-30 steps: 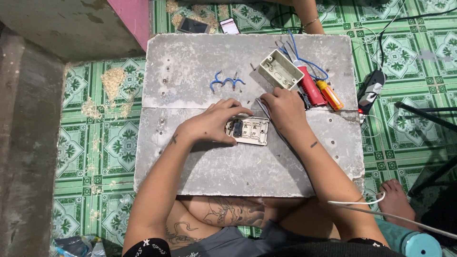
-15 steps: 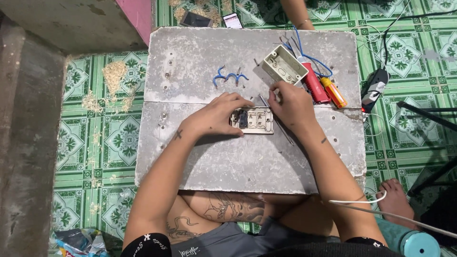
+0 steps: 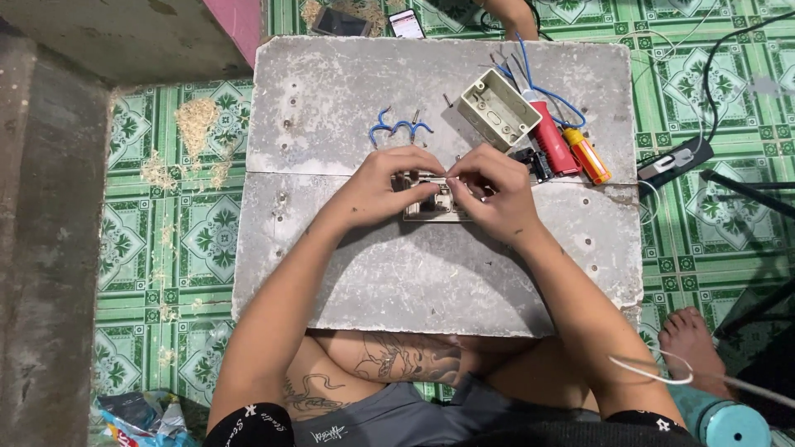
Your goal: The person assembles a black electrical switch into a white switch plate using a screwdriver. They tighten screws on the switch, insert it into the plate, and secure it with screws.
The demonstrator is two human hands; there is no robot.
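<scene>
Both hands now meet over the switch plate (image 3: 435, 203) mid-desk (image 3: 331, 273): left hand (image 3: 389, 186) steadies its edge, right hand (image 3: 489, 194) pinches something tiny above it; empty box (image 3: 497, 109) waits nearby.

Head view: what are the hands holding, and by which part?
Both hands grip the pale switch plate lying on the grey slab: left hand at its left end, right hand over its right end and top edge.
</scene>
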